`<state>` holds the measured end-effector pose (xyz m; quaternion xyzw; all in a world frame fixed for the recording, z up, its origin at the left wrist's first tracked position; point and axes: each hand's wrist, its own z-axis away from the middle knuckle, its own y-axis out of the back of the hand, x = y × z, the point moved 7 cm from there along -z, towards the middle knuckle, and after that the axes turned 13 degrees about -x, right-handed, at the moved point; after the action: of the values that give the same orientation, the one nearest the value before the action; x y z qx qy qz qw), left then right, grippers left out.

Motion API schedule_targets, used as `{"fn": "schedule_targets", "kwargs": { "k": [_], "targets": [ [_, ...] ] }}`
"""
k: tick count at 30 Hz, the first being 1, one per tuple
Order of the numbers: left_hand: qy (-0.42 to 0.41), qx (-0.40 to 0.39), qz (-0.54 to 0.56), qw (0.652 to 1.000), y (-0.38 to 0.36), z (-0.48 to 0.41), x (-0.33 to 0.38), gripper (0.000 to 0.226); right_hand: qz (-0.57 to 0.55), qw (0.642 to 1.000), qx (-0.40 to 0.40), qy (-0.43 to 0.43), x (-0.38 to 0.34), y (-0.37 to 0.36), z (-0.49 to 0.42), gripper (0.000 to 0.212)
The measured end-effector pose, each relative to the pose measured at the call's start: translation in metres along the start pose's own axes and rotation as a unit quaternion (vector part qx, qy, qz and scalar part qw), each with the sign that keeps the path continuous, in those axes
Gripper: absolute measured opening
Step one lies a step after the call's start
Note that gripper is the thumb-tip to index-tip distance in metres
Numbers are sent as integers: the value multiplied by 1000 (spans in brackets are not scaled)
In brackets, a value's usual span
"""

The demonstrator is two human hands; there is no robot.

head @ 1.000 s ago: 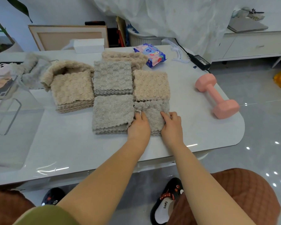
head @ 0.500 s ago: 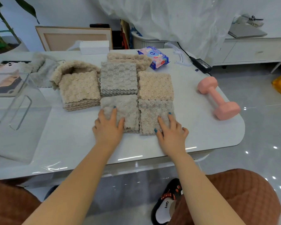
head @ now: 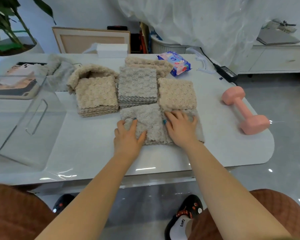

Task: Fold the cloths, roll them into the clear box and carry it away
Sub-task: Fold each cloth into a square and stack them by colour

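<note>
Folded fluffy cloths lie in stacks on the white table: a beige stack, a grey stack, a beige stack, and two grey stacks at the front, one on the left and one on the right. My left hand presses flat on the near left corner of the front left grey stack. My right hand lies flat on the front right grey stack, fingers spread. The clear box stands at the table's left.
A pink dumbbell lies at the table's right end. A wipes pack, a white box and a black power adapter sit at the back. Loose unfolded cloths and a phone lie behind the clear box.
A second ago both hands were together on the front right grey stack. The left hand moved onto the front left stack; both hands now press flat, the right one further up its stack.
</note>
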<state>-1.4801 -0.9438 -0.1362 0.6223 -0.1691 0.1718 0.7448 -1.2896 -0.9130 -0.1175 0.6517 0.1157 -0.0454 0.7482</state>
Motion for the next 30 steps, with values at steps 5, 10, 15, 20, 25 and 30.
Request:
{"fn": "schedule_targets", "kwargs": {
  "k": [5,10,15,20,25,30],
  "targets": [
    [-8,-114,-14,993,0,-9,-7,67,39,989,-125,-71,10,-32,-17,52],
    [-25,-71,31,997,51,-25,-20,51,-71,988,-82,-107,6,2,-19,40],
    [1,211,68,975,143,-53,-65,25,-131,983,131,11,-59,43,-3,41],
    [135,269,152,942,185,-98,-112,51,36,994,-88,49,-90,-36,-8,70],
    [209,140,136,958,183,-138,-123,50,48,991,-117,36,-84,-46,-12,70],
    [155,268,151,939,224,-127,-101,30,69,989,-128,31,-91,-38,-10,69]
  ]
}}
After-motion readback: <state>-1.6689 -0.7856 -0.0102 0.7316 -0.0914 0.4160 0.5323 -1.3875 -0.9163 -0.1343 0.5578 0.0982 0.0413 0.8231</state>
